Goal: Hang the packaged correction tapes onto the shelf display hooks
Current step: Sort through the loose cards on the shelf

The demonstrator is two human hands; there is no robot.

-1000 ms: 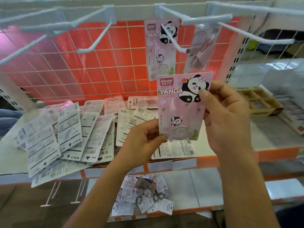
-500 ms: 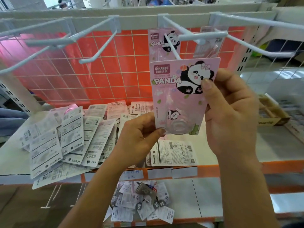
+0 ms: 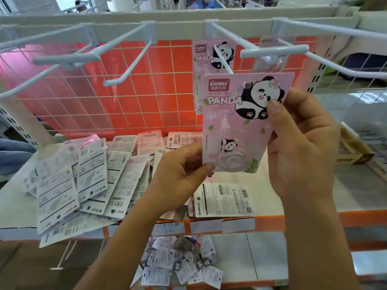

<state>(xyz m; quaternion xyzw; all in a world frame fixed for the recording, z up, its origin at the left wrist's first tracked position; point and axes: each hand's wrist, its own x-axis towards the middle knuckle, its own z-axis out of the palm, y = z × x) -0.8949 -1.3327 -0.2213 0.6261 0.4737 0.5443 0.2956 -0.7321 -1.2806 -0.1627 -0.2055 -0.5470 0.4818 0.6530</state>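
Currently, one pink panda pack [image 3: 240, 130] is pinched at its lower corner by the left hand [image 3: 184, 174] and gripped by the right hand [image 3: 301, 147], above the front edge of the shelf [image 3: 360, 191], just below the hook [image 3: 222, 59] tip. Risk: hole may be missed, card bent by wire.

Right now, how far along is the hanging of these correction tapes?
Done: a hung panda pack sits on the hook. In hand: the left hand and right hand hold a second panda pack just below that hook's tip, not yet threaded. Left: the pile of packs lying face down on the shelf.
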